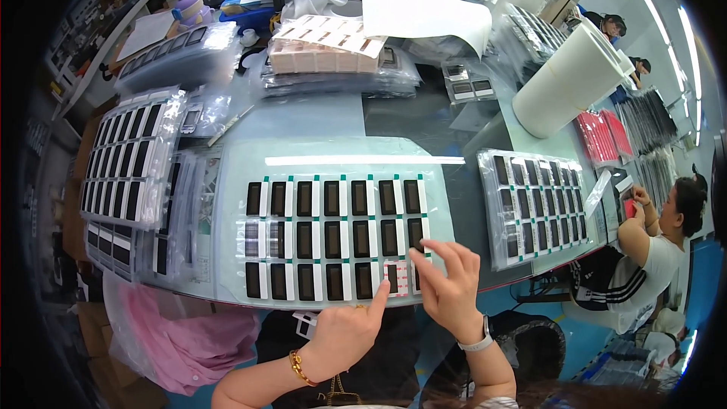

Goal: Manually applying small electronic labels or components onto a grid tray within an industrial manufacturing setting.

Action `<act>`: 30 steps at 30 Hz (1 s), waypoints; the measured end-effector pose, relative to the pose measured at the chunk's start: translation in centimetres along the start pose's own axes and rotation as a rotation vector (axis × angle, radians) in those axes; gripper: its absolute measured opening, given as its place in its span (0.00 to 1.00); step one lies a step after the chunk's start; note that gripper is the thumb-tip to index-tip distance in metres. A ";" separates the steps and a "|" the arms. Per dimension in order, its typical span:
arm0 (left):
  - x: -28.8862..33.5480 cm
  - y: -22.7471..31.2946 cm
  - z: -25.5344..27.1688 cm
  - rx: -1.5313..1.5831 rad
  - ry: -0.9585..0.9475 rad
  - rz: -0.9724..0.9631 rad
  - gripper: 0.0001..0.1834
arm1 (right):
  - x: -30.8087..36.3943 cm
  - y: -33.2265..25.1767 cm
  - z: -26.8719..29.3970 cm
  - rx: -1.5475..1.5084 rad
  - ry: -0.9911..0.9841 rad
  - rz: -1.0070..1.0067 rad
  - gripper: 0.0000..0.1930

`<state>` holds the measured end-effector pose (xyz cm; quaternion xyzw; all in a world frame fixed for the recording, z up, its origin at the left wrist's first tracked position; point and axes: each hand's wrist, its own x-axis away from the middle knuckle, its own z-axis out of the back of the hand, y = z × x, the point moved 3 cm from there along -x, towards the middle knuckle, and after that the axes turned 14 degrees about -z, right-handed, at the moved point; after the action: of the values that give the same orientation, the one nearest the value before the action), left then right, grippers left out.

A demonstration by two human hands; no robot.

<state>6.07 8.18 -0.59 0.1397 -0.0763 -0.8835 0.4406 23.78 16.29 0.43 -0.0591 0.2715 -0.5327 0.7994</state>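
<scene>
Small dark panel with white, red-marked strip (401, 278): bottom row of a clear sheet (233, 185), sixth place from the left, near the table's front edge. Sheet carries three rows of seven dark panels (334, 282), most with a white strip along the right side and a small green tab at a top corner. Glare bands the two leftmost panels of the middle row.

Left hand (344, 333): index finger stretched out, tip at the left side of the red-marked piece; other fingers curled under. Whether they hold anything, cannot tell. Gold bracelet (297, 369) at that wrist.

Right hand (452, 284): fingers bent and parted, thumb and index tips close together over the last column. Whether they pinch something, cannot tell. Pale band (478, 337) on the wrist.

Left of the sheet: tilted stack of clear-wrapped panel trays (121, 157). Right: another stack of panel sheets (539, 204), lying just beside a dark strip of tabletop. Behind that, a thick white roll (568, 79) lies at a slant. At the back, a pale block (326, 53) on plastic-wrapped stacks, a loose white sheet (428, 19) beside it. Far right, a seated co-worker (651, 242) in a white top
</scene>
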 end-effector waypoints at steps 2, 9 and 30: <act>0.3 0.1 0.0 -0.003 0.004 0.009 0.32 | 0.7 -0.6 -0.2 -0.026 -0.087 0.071 0.21; 0.0 0.0 0.0 0.018 0.054 0.013 0.31 | 0.7 -1.4 -0.9 0.007 -0.108 0.050 0.25; 3.4 0.2 2.3 1.284 0.365 0.437 0.17 | 6.1 -4.9 2.4 -0.705 -0.467 -0.284 0.17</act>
<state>3.53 5.40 1.03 0.4999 -0.5339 -0.5174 0.4443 22.74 8.39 2.10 -0.4836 0.2381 -0.4846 0.6889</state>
